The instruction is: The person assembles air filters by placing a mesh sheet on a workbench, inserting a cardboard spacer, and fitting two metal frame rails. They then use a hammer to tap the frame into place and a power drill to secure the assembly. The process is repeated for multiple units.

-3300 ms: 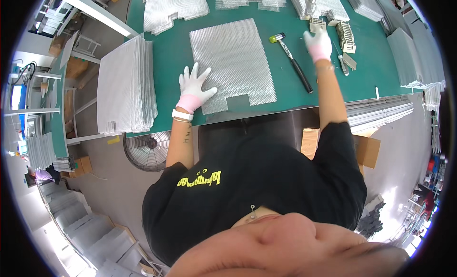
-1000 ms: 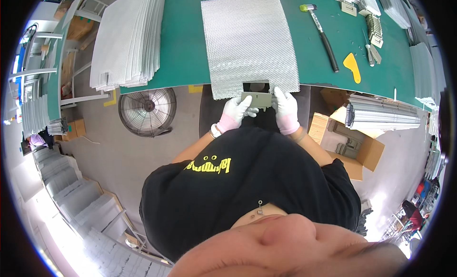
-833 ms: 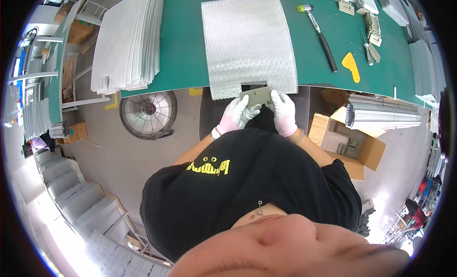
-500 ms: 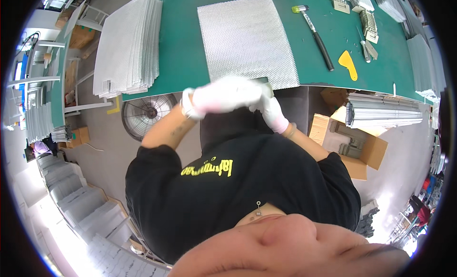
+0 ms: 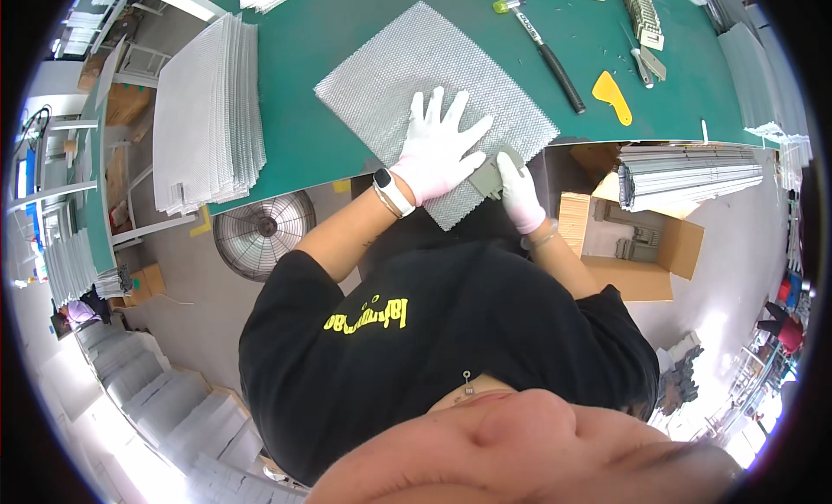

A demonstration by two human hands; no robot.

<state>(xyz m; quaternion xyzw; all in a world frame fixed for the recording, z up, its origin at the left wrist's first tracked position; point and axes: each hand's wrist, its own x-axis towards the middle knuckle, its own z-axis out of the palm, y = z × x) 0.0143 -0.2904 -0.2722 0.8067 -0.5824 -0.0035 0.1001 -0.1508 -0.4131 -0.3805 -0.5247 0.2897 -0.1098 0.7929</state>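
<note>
The left hand (image 5: 440,150), gloved in white, is laid flat with its fingers fanned over the silvery mesh sheet (image 5: 425,58); nothing is grasped by it. A grey-green plate (image 5: 487,180) is gripped by the right hand (image 5: 522,195), also gloved, at the sheet's lower right edge, close to the left thumb. Whether the sheet's edge is seated in the plate cannot be told. The sheet is set askew on the green surface (image 5: 295,131), with one corner carried past the near edge. A white watch (image 5: 394,195) is worn on the left wrist.

To the right of the sheet, a black-handled hammer (image 5: 548,60) is laid at a slant, followed by a yellow scraper (image 5: 613,97) and a screwdriver (image 5: 642,68). Beyond these, small metal plates (image 5: 643,20) are lined up in a row. On the left, more mesh sheets (image 5: 206,114) are stacked. Below the surface, a round fan (image 5: 265,231) is seen on the left and an opened cardboard box (image 5: 633,280) on the right.
</note>
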